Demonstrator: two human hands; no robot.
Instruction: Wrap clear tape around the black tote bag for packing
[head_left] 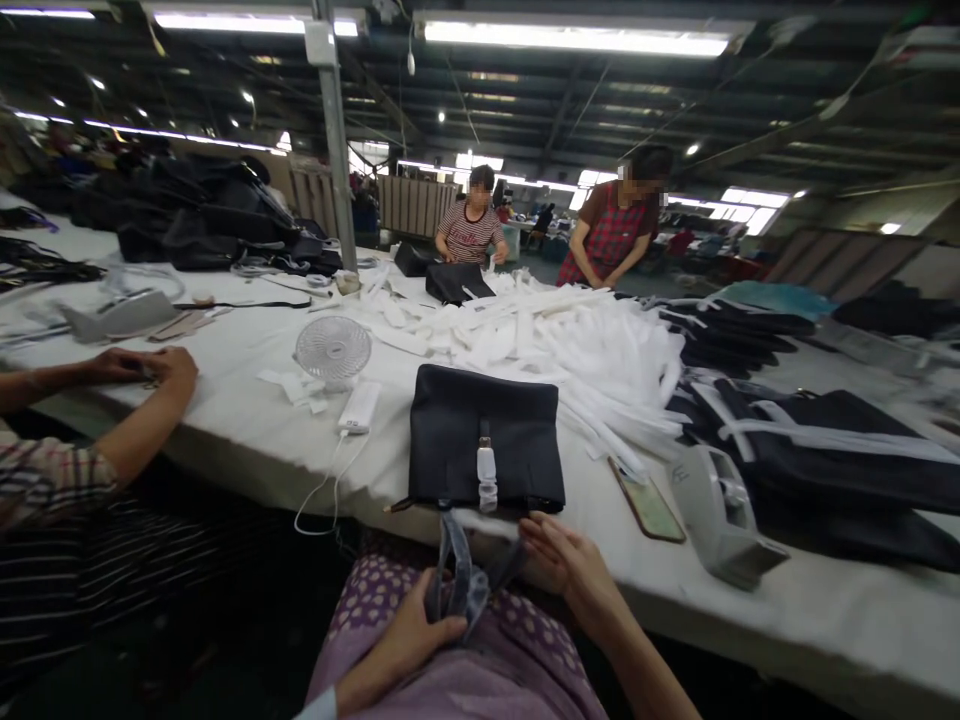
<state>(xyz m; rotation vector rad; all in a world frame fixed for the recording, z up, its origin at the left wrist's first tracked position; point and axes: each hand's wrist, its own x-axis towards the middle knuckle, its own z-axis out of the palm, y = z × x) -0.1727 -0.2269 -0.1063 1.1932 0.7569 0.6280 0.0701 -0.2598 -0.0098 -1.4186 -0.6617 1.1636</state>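
A black bag point(485, 435) lies flat at the near edge of the white table point(255, 420), with a wrapped white clasp point(487, 476) on its front. Its grey wrapped strap point(460, 577) hangs down over my lap. My left hand point(420, 635) is closed around that strap. My right hand point(566, 562) is just below the bag's lower right edge, fingers curled at the strap's other end; whether it grips is unclear.
A heap of white strips point(570, 345) fills the table's middle. A small fan point(333, 350), a power bank point(360, 407), a phone point(646, 502) and a grey tape dispenser point(724, 515) lie near. More black bags point(832, 450) are at right. A seated person's arms point(112, 400) rest at left; two people work opposite.
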